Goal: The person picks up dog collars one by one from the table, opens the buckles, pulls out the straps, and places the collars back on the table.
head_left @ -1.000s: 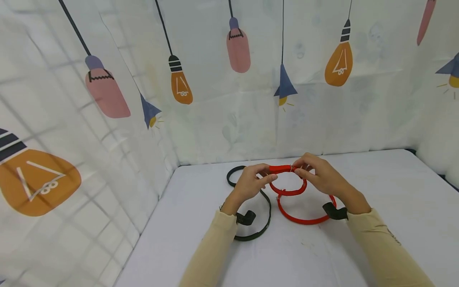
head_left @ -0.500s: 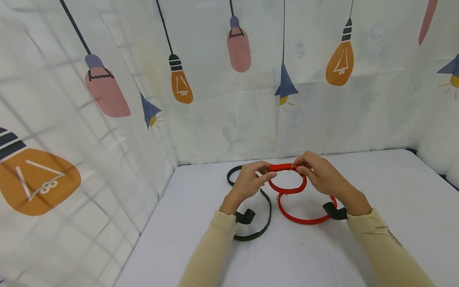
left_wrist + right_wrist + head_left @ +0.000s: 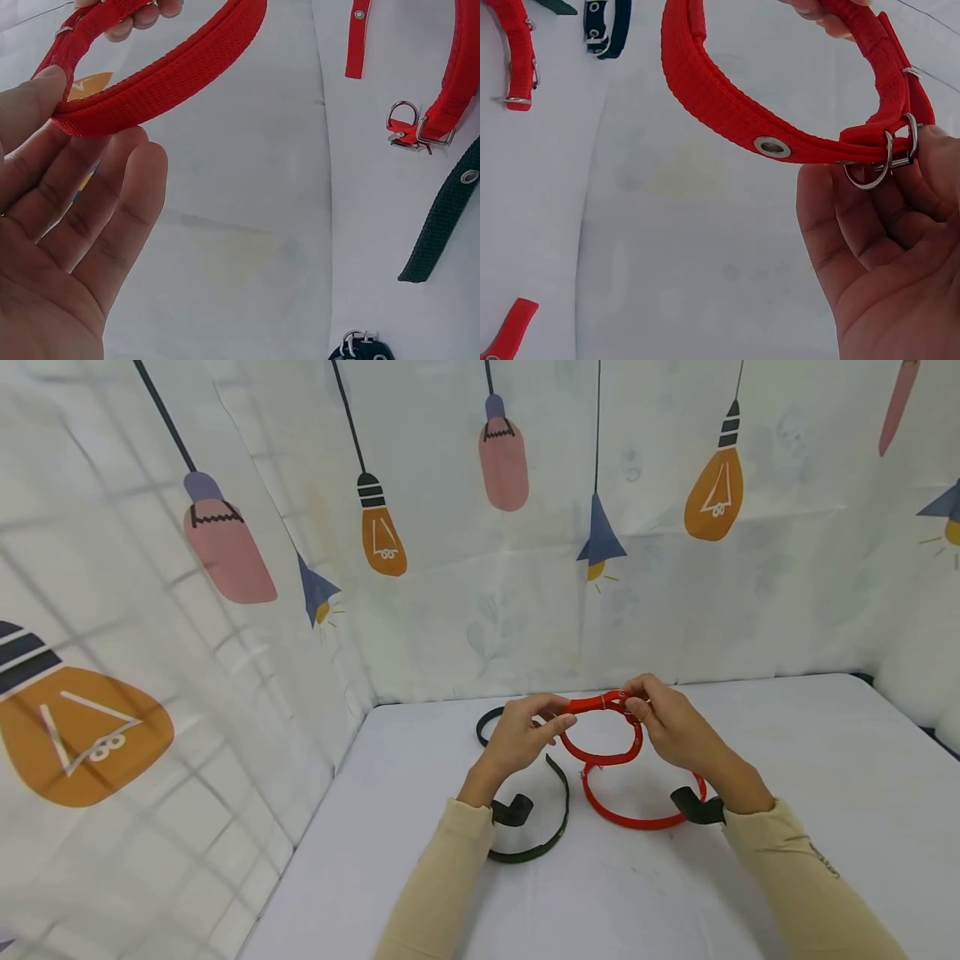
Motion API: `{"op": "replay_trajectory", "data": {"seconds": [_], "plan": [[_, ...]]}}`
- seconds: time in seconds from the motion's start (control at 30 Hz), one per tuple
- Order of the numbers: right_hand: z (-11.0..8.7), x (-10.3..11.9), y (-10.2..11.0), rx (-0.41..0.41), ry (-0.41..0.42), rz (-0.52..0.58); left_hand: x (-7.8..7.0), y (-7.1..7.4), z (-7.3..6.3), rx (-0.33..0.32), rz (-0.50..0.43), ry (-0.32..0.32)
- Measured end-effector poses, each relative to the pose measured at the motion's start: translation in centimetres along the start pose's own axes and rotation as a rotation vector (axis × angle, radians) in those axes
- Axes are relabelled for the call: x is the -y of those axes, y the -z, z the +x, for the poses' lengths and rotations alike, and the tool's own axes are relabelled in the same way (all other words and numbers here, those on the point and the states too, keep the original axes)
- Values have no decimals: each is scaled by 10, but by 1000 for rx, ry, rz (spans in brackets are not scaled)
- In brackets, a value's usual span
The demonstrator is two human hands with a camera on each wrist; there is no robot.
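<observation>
A red dog collar [image 3: 602,759], closed into a loop, is held up above the table between both hands. My left hand [image 3: 517,739] pinches its band between thumb and fingers on the left; in the left wrist view the other fingers [image 3: 139,217] extend below the band. On the right, my right hand [image 3: 675,731] pinches it beside the metal buckle and D-ring [image 3: 870,176]. A metal eyelet [image 3: 772,147] shows on the band in the right wrist view. Under the held collar, a second red collar [image 3: 637,823] lies unfastened on the table.
A long dark green collar [image 3: 540,852] lies open at left, partly behind the left wrist. Past the left hand is a small dark collar loop [image 3: 482,727]. The white table [image 3: 360,860] meets a patterned cloth wall [image 3: 465,635] at its back edge.
My right hand has moved slightly up and right. The strap by the buckle now bows into a small loop at the collar's top. My left hand keeps its pinch; the lying collars stay put.
</observation>
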State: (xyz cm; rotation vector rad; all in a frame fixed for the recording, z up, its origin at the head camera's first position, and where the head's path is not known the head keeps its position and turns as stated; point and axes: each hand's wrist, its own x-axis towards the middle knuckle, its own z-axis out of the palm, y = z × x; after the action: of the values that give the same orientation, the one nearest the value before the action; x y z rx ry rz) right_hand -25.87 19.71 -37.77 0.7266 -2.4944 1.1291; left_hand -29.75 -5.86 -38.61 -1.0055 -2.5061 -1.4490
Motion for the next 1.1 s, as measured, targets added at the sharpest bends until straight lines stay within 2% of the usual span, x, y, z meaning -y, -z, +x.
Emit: {"op": "replay_trajectory", "data": {"seconds": [0.2, 0.33, 0.43, 0.6, 0.73, 0.9, 1.1], "plan": [[-2, 3, 0, 4, -27, 16, -2, -7, 0, 0, 21, 0], [-2, 4, -2, 33, 0, -3, -4, -14, 1, 4, 34, -4], [-2, 5, -4, 57, 24, -11, -4, -19, 1, -18, 34, -14], [-1, 8, -6, 66, 40, -14, -4, -26, 2, -62, 5, -49], [-1, 10, -6, 73, 43, -13, -4, -29, 2, -66, -18, -87], [-1, 8, -7, 45, 93, -71, -8, -29, 1, -52, -8, -101], [0, 6, -8, -17, 162, -108, -5, -27, 2, -38, 11, -132]]}}
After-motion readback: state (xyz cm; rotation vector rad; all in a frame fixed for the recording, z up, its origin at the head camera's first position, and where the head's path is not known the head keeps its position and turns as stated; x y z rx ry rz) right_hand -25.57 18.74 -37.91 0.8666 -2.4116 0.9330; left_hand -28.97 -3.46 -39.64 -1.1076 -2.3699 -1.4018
